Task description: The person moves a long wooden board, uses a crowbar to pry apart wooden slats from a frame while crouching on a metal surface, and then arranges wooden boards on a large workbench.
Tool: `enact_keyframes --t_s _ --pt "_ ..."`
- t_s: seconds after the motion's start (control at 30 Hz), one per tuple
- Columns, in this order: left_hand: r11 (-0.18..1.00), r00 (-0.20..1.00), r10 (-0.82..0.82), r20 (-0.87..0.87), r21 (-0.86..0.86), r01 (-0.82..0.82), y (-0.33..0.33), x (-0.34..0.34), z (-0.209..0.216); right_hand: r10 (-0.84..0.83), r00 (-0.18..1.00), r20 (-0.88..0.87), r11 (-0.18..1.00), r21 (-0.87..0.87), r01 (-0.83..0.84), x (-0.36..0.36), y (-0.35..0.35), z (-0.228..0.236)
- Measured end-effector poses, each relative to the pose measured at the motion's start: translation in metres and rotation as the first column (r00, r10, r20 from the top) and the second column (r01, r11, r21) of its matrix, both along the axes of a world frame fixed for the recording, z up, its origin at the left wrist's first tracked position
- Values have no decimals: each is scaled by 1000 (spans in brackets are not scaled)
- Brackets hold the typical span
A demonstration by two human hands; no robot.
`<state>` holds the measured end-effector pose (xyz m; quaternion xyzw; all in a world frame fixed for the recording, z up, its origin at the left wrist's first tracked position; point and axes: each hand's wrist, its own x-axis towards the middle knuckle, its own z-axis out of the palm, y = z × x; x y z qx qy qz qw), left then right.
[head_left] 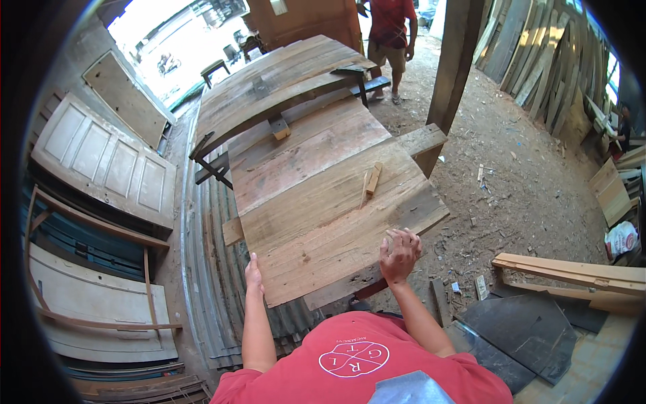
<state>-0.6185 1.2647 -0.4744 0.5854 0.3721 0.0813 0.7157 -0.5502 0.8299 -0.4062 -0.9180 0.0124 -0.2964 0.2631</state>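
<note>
Rough wooden planks (316, 182) lie side by side in front of me as a broad surface. The nearest plank (316, 259) is pale brown with a dark knot, and its right end is greyer. My left hand (254, 275) holds that plank at its near left corner, thumb up, with the other fingers mostly hidden. Bent over its near edge toward the right end is my right hand (401, 256), fingers curled against the wood. Beyond the right hand, a small wooden block (374, 178) and a thin sliver of wood rest on the planks.
Behind stands a second plank-topped table (282, 74) with dark legs. White panelled doors (104, 161) lean at the left beside corrugated sheets (208, 289). A wooden post (452, 81) rises at the right, near another person (391, 40). Boards (531, 60) line the far right wall; timber (572, 273) lies near right.
</note>
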Motion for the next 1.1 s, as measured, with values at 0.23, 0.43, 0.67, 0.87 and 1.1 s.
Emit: enact_keyframes --t_s 0.23,0.43,0.67,0.87,1.1 --pt "999 999 15 34 33 -17 8 0 -14 42 998 37 999 25 -43 -1 1 0" --pt "996 999 21 34 88 -24 7 1 -16 55 998 16 998 5 -55 -3 5 3" --pt "986 998 59 -32 161 -53 28 -1 -49 66 998 -17 997 30 -65 -4 8 1" --pt "981 996 66 -57 189 -54 11 12 -47 40 999 -1 999 -23 -40 -3 0 -1" --pt "984 995 80 -58 165 -69 16 -1 -30 41 999 5 999 -1 -41 -6 11 4"
